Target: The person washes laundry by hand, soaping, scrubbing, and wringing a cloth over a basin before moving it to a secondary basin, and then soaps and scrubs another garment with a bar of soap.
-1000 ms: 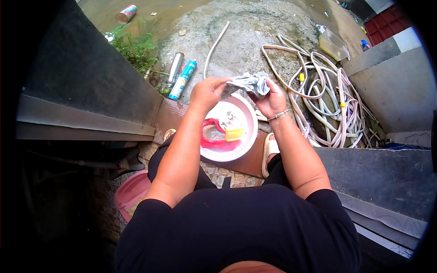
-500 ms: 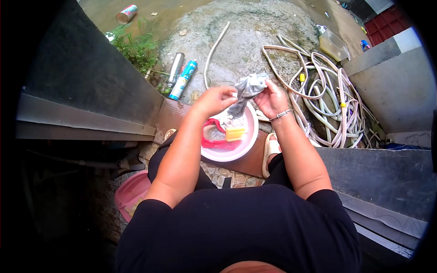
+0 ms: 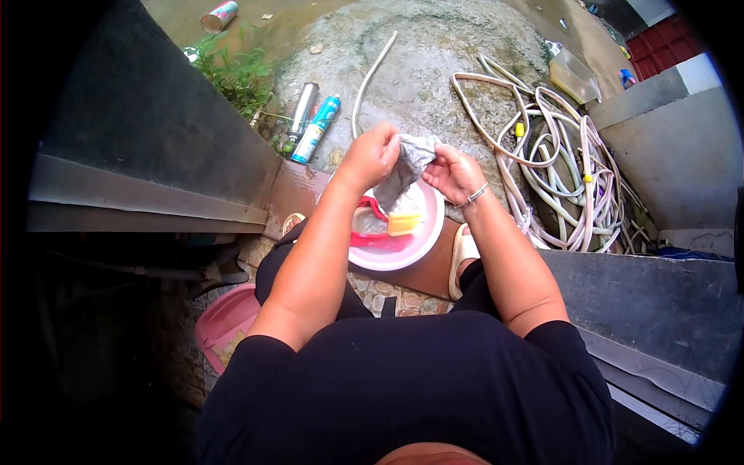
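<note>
A grey cloth (image 3: 405,167) hangs between my two hands, above a pale pink basin (image 3: 434,230). My left hand (image 3: 373,157) pinches its upper left edge, and my right hand (image 3: 456,172), below a bracelet, grips the upper right edge. In the basin lie a yellow block (image 3: 403,225) and a red item (image 3: 380,242) in some water. Part of the basin is hidden behind the cloth and my left forearm.
Beyond the basin lie a blue can (image 3: 316,130), a silver can (image 3: 304,108) and a loose hose end (image 3: 372,77). Coiled hoses (image 3: 552,163) fill the right side. A pink tub (image 3: 225,318) is at lower left. Dark walls flank both sides.
My left hand has moved up to the cloth and closed on its edge. The cloth is now stretched between both hands, where half a second ago it hung mainly from the right.
</note>
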The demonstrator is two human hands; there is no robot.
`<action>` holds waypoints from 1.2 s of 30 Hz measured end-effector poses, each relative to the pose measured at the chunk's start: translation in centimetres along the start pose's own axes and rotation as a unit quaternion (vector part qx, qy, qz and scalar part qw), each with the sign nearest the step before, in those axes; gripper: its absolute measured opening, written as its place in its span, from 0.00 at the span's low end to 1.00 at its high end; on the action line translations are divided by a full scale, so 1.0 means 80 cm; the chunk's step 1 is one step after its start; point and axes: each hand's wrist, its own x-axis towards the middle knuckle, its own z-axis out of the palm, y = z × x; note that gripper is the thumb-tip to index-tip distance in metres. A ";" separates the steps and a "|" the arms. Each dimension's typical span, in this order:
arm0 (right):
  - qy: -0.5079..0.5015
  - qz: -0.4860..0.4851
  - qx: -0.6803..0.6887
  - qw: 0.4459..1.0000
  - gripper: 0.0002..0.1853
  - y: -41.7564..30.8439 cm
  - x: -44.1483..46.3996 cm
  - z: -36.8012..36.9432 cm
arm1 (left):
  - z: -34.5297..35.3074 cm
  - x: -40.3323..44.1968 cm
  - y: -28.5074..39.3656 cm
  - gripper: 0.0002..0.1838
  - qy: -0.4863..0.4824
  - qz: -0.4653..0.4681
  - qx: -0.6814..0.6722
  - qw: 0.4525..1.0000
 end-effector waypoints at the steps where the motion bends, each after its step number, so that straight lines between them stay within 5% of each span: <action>1: 0.031 0.002 -0.005 1.000 0.12 -0.001 0.002 0.001 | 0.000 0.001 -0.002 0.07 0.011 0.023 0.002 1.000; 8: 0.012 -0.070 -0.001 0.997 0.12 0.004 -0.004 0.016 | 0.001 0.003 -0.005 0.08 0.015 0.002 0.009 1.000; 11: 0.017 -0.091 -0.085 0.992 0.14 0.002 -0.002 0.004 | 0.001 0.005 -0.008 0.08 0.017 0.007 0.016 1.000; 14: -0.091 -0.013 -0.227 0.970 0.15 -0.007 0.000 -0.011 | 0.000 0.006 -0.011 0.08 0.027 0.006 0.029 0.999; 16: -0.143 -0.023 -0.466 0.873 0.13 -0.005 0.006 -0.019 | -0.002 0.005 -0.007 0.08 0.021 -0.009 0.023 0.999; 18: -0.135 -0.020 -0.506 0.852 0.12 0.003 0.008 -0.023 | -0.003 0.004 -0.006 0.08 0.020 -0.007 0.017 1.000; 20: -0.117 -0.290 -0.572 0.759 0.12 0.007 0.003 -0.014 | -0.003 0.004 -0.008 0.08 0.019 -0.004 0.010 1.000; 22: -0.138 -0.338 -0.598 0.713 0.11 -0.004 -0.003 -0.006 | -0.003 0.004 -0.010 0.08 0.038 0.009 0.024 0.999; 23: -0.140 -0.227 -0.375 0.888 0.11 -0.002 -0.009 0.000 | -0.004 0.004 -0.008 0.08 0.020 -0.008 0.021 1.000; 24: -0.128 -0.096 -0.116 0.980 0.10 -0.001 -0.011 0.004 | -0.003 0.003 -0.006 0.08 0.021 -0.006 0.018 1.000; 32: -0.017 -0.125 0.026 0.992 0.09 0.015 0.001 0.019 | 0.020 -0.009 -0.006 0.14 -0.063 0.019 -0.107 0.992; 36: 0.035 -0.163 -0.036 0.985 0.11 0.020 0.011 0.010 | 0.028 -0.015 0.024 0.13 -0.153 -0.047 0.038 0.986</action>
